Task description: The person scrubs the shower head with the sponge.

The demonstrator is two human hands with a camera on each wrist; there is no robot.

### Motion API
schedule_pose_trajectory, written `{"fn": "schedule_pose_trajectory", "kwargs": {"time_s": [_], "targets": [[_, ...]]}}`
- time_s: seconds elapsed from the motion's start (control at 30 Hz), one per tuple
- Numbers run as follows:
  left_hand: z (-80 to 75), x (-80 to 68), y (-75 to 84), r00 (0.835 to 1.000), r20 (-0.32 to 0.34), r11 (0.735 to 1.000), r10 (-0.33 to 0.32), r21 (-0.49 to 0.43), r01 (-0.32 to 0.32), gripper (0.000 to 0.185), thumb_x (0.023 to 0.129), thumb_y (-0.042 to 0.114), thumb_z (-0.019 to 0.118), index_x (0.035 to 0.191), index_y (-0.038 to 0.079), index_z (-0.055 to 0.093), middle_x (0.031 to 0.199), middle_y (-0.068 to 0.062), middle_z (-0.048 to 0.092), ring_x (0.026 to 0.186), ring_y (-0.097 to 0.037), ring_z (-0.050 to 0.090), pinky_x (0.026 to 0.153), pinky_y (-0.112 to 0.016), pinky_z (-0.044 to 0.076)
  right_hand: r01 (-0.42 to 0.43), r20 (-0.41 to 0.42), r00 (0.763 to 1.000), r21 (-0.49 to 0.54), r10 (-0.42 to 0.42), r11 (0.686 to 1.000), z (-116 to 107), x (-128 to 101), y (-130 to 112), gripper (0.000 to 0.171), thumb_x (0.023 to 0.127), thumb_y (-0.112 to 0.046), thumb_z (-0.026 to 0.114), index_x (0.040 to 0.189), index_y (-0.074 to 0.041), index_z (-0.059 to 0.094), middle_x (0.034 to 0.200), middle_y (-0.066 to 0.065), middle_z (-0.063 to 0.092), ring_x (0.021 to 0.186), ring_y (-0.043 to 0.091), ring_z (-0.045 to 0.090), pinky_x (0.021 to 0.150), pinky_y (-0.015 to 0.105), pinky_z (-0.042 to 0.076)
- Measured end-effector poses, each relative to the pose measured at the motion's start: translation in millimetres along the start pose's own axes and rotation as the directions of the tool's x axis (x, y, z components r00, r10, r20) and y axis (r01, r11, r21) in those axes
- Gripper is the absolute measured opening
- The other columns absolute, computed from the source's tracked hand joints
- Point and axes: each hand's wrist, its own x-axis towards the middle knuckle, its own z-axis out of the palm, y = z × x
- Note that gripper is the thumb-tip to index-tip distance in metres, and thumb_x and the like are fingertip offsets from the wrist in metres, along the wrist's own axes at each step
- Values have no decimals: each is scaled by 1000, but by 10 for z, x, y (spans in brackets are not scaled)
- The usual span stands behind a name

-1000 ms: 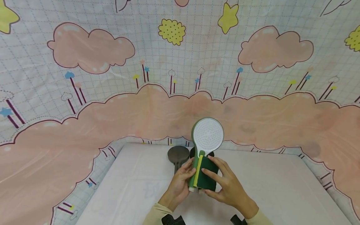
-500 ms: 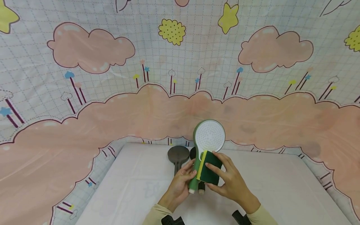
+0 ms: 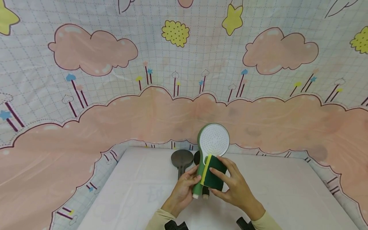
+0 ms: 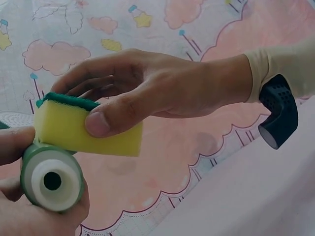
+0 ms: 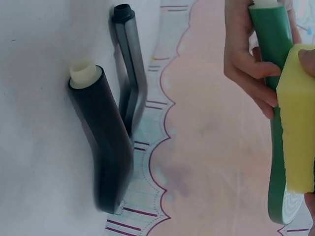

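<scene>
A green handheld shower head (image 3: 214,139) with a white spray face is held up over the table, face toward the head camera. My left hand (image 3: 183,190) grips its green handle; the hollow white end (image 4: 52,181) of that handle shows in the left wrist view. Between the thumb and fingers of my right hand (image 3: 240,188) is a sponge (image 3: 214,175), yellow with a dark green scouring side. The sponge's yellow side lies against the handle, just below the spray face.
Two more shower heads lie on the white table (image 3: 129,188) behind my hands: a dark grey one (image 3: 182,158) and a black one (image 5: 101,137), partly hidden in the head view. A patterned cloth (image 3: 172,118) rises at the back.
From one second to half a second ago, the sponge moved slightly up and right along the handle, and the shower head shifted slightly down and right. Since then both have hardly moved.
</scene>
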Motion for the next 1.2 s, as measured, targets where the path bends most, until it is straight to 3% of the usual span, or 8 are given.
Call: {"fn": "schedule_pose_trajectory", "kwargs": {"time_s": [0.13, 0.23, 0.33, 0.47, 0.63, 0.8, 0.97, 1.2], "targets": [[-17, -13, 16, 1000, 3, 999, -29, -16, 29, 58, 99, 4, 49, 153, 3, 27, 128, -3, 60, 115, -11, 61, 97, -23, 50, -8, 10, 1000, -13, 8, 1000, 2, 0, -16, 58, 87, -64, 58, 129, -24, 63, 147, 17, 46, 132, 30, 43, 106, 34, 47], [-33, -16, 30, 998, 26, 998, -56, -39, 57, 56, 101, 5, 47, 153, 5, 26, 122, 0, 64, 112, -9, 63, 95, -23, 50, -3, 8, 1000, -13, 3, 1000, 7, 6, -17, 58, 87, -64, 58, 129, -24, 63, 146, 17, 46, 131, 30, 44, 105, 35, 48], [-45, -15, 42, 996, 52, 996, -72, -43, 74, 56, 102, 7, 46, 154, 6, 24, 123, 1, 64, 111, -8, 63, 94, -21, 50, -1, 5, 1000, -11, 1, 1000, 8, 12, -13, 58, 87, -64, 59, 129, -24, 63, 146, 17, 46, 131, 30, 44, 105, 33, 47], [-53, -9, 35, 996, 58, 998, -65, -21, 66, 59, 102, 9, 47, 155, 7, 22, 126, -1, 62, 110, -8, 63, 92, -20, 51, -10, 15, 1000, -13, 10, 1000, 2, 9, -16, 58, 87, -65, 58, 129, -25, 64, 147, 17, 46, 131, 30, 43, 94, 47, 54], [-53, -10, 13, 999, 22, 999, -48, 1, 48, 61, 101, 9, 50, 156, 11, 21, 133, -3, 58, 111, -9, 62, 91, -21, 51, -13, 30, 999, -13, 13, 1000, 17, -5, -13, 58, 87, -64, 60, 128, -25, 64, 146, 17, 46, 131, 30, 43, 89, 52, 55], [-30, 0, 5, 1000, 7, 999, -14, 29, 14, 61, 102, 18, 52, 156, 15, 23, 140, -4, 54, 117, -9, 59, 93, -20, 50, -4, 21, 1000, -13, 4, 1000, 27, -3, -7, 58, 86, -64, 61, 128, -24, 64, 146, 17, 46, 132, 30, 43, 101, 39, 51], [-9, 11, 1, 1000, -6, 999, -3, 34, 3, 58, 103, 17, 50, 155, 12, 26, 151, -11, 43, 125, -12, 55, 99, -22, 48, 6, 13, 1000, -10, -6, 1000, 22, -20, -22, 56, 86, -61, 64, 127, -24, 65, 146, 17, 47, 131, 30, 44, 115, 18, 29], [-14, -15, 11, 1000, -13, 999, 9, 36, -9, 59, 100, 6, 48, 155, 7, 26, 153, -19, 38, 126, -16, 54, 100, -25, 48, 16, -2, 1000, 1, -16, 1000, 11, -56, -56, 54, 86, -61, 64, 126, -24, 66, 145, 17, 48, 131, 30, 44, 116, 14, 22]]}}
